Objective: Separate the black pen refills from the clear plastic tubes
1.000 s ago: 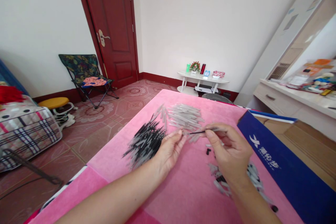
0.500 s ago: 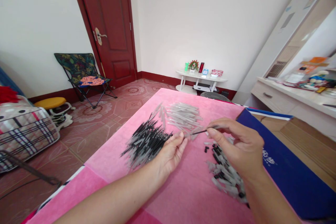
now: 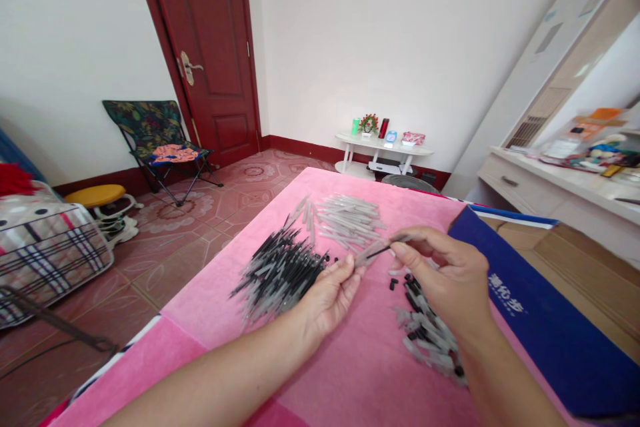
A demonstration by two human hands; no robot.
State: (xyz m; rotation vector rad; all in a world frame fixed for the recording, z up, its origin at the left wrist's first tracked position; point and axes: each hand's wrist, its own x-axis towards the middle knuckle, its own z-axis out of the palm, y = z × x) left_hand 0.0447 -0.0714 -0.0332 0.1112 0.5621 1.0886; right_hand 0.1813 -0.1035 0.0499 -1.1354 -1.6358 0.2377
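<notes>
My left hand (image 3: 327, 295) pinches a clear pen barrel (image 3: 369, 254) between thumb and fingers over the pink cloth (image 3: 350, 373). My right hand (image 3: 447, 283) pinches a thin black refill (image 3: 387, 250) whose tip enters the barrel's end. To the left of my left hand lies a heap of black refills (image 3: 277, 270). Beyond both hands lies a pile of clear barrels (image 3: 347, 220). Under my right wrist sits a pile of caps and small black bits (image 3: 427, 337).
A blue-edged cardboard box (image 3: 545, 293) lies open at the right. Past the table are a small white table (image 3: 383, 150), a folding chair (image 3: 153, 140), a yellow stool (image 3: 100, 197), a red door (image 3: 210, 47) and a counter (image 3: 560, 183) at the far right.
The camera has shifted slightly. My hands have come closer together, and the refill in my right hand now meets the barrel held by my left.
</notes>
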